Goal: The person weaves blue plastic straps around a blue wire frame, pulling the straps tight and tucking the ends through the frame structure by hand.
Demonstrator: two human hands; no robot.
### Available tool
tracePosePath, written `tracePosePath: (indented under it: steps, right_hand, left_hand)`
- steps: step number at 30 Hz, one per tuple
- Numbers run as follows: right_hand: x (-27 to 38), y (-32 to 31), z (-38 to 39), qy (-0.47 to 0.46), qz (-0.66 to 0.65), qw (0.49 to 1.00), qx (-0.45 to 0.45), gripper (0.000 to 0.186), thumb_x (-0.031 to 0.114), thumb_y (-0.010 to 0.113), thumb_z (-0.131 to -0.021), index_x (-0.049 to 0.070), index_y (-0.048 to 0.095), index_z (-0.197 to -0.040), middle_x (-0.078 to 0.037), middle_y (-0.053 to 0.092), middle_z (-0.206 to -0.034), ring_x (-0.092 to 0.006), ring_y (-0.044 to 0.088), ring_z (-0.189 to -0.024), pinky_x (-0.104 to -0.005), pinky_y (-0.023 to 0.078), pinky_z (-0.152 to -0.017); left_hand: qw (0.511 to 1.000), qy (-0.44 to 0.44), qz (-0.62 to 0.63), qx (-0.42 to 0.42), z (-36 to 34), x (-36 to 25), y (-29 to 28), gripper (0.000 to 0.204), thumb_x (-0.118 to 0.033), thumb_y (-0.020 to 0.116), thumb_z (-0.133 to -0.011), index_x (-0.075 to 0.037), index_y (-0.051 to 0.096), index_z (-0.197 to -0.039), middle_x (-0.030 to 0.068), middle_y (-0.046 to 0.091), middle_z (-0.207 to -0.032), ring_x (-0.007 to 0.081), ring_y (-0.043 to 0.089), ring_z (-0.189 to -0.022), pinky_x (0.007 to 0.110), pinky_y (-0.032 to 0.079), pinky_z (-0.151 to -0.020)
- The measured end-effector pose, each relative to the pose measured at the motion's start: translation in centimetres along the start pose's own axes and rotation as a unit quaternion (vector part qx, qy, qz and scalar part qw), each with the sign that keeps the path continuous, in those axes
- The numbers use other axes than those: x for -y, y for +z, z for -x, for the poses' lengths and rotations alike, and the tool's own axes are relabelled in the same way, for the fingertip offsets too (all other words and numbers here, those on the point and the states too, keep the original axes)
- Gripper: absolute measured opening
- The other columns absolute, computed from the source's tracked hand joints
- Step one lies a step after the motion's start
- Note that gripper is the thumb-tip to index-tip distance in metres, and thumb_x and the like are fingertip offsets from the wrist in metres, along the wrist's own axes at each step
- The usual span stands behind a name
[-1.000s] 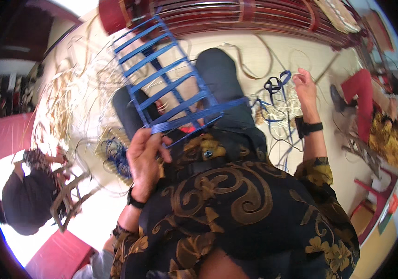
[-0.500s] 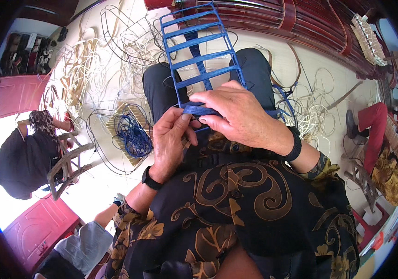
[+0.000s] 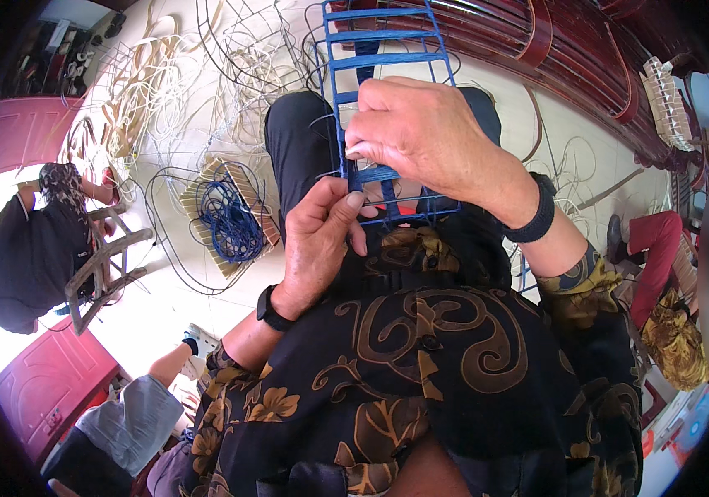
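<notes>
A blue ladder-like frame (image 3: 380, 60), its crossbars wrapped in blue strip, lies over my knees and reaches away from me. My left hand (image 3: 313, 240) pinches the frame's left side rail close to its near end, thumb on top. Just beyond it, my right hand (image 3: 425, 137) is closed over the frame, thumb and fingers together on a dark blue strip (image 3: 352, 172) that runs down toward my left fingertips. The right hand hides part of the crossbars beneath it.
On the floor at left, a coil of blue strip (image 3: 234, 219) lies on a slatted woven piece (image 3: 205, 199). Loose pale strips (image 3: 164, 99) and dark wire are heaped farther off. A dark red wooden bench (image 3: 487, 33) stands ahead. People sit at both sides, one beside a wooden stool (image 3: 110, 257).
The frame has shifted right and away from me. My right hand has moved up and is closed above the left rail. The strip earlier stretched between my hands now sits at that rail.
</notes>
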State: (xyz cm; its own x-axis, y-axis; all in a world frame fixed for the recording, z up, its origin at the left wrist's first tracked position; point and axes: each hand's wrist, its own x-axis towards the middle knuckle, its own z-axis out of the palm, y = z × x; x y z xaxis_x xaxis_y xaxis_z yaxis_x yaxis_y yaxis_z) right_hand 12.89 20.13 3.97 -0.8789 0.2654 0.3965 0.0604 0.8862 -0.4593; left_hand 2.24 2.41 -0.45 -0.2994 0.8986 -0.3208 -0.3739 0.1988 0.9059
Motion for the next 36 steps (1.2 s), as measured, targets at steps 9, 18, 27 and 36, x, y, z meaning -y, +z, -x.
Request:
tracePosePath:
  steps: [9,18,27,36]
  right_hand:
    - [-0.6,1.2,-1.1,0.034,0.051,0.996,0.068,0.014,0.022,0.071,-0.079,0.010,0.066,-0.081,-0.003,0.057,-0.080,-0.0243,0.060,-0.078,-0.0365,0.049,-0.065]
    - [-1.1,2.3,-0.8,0.053,0.031,0.994,0.094,0.015,0.023,0.069,-0.081,0.009,0.066,-0.082,-0.005,0.059,-0.080,-0.0268,0.062,-0.078,-0.0395,0.049,-0.065]
    - [-1.3,2.4,-1.8,0.059,0.041,0.990,0.119,0.016,0.024,0.069,-0.082,0.009,0.066,-0.083,-0.006,0.061,-0.079,-0.0292,0.063,-0.075,-0.0399,0.048,-0.064]
    - [-0.6,1.4,-2.2,0.068,0.055,0.985,0.146,0.015,0.025,0.069,-0.083,0.010,0.066,-0.083,-0.006,0.063,-0.082,-0.0300,0.066,-0.079,-0.0440,0.052,-0.067]
  left_hand:
    - [0.999,-0.017,0.034,0.035,-0.1,0.0,-0.6,0.037,-0.005,0.052,-0.099,-0.006,0.029,-0.128,0.0194,0.066,-0.096,0.0097,0.047,-0.045,0.020,0.038,-0.044]
    - [0.996,-0.027,0.053,0.073,-0.1,0.3,-1.4,0.039,0.004,0.048,-0.096,-0.008,0.026,-0.126,0.0175,0.065,-0.097,0.0081,0.045,-0.050,0.020,0.038,-0.046]
    - [0.993,-0.033,0.090,0.062,-0.6,-0.4,-2.1,0.044,0.008,0.052,-0.090,-0.005,0.029,-0.124,0.0167,0.064,-0.099,0.0104,0.054,-0.059,0.021,0.042,-0.052]
    - [1.000,-0.011,-0.024,-0.002,-1.6,-0.8,-1.1,0.042,0.007,0.060,-0.089,-0.004,0.036,-0.122,0.0143,0.066,-0.091,0.0097,0.051,-0.050,0.021,0.037,-0.041]
